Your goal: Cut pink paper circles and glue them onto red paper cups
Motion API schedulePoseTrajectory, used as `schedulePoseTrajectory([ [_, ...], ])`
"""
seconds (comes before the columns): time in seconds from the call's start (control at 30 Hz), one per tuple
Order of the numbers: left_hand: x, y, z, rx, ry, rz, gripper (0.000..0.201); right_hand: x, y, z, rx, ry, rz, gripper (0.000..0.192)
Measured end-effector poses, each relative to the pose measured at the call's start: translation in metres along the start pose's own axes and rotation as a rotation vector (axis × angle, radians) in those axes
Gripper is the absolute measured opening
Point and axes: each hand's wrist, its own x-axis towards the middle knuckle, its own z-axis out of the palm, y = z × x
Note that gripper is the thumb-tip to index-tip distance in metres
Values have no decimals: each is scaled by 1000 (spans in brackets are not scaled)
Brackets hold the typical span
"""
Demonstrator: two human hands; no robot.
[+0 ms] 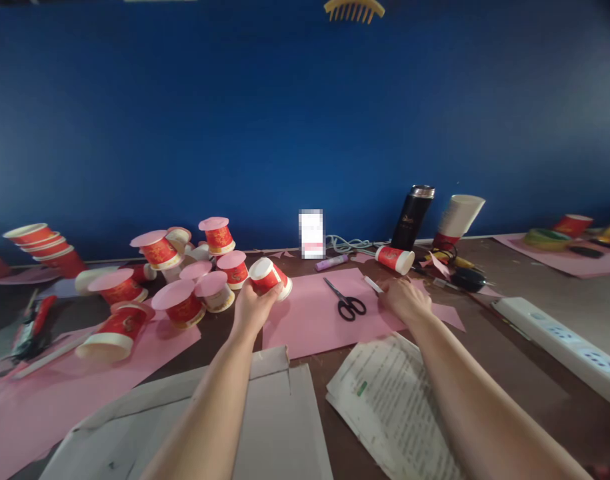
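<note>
My left hand [256, 303] is closed around a red paper cup [272, 277] with a white base, tilted over the left edge of a pink paper sheet [305, 320]. At the sheet's right side, my right hand [405, 300] has its fingers closed on a slim white stick [373, 285]; whether it is a pen or a tube I cannot tell. Black-handled scissors [345, 303] lie on the sheet between my hands. To the left stand several red paper cups [179, 312] topped with pink paper discs [173, 295].
A purple glue stick [331, 263] and a cup on its side [395, 260] lie behind the sheet. Further right are a black thermos [412, 217], a cup stack [457, 220] and a power strip [559, 340]. Grey cardboard [285, 427] and a printed booklet [395, 400] lie in front.
</note>
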Motion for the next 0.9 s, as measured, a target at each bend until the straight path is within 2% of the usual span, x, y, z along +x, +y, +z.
schedulePoseTrajectory([
  [0.13,7,-6,-1,84,86,-19,46,-1,-1,-3,20,9,-5,25],
  [0.27,14,-15,2,233,187,-23,54,-6,-9,-5,207,182,-79,25],
  [0.37,16,-23,9,316,144,6,59,-15,-21,0,350,330,-173,23],
  [0.47,15,-26,15,344,81,64,59,-28,-34,6,455,377,-301,22],
  [0.57,13,-25,18,356,15,115,56,-39,-43,8,549,345,-380,21],
  [0.67,11,-22,20,380,-43,84,51,-48,-51,7,662,278,-370,20],
  [0.83,10,-21,21,421,-63,53,50,-62,-64,13,941,-45,-402,34],
  [0.9,10,-21,21,410,-69,72,52,-65,-68,19,917,-178,-474,39],
])
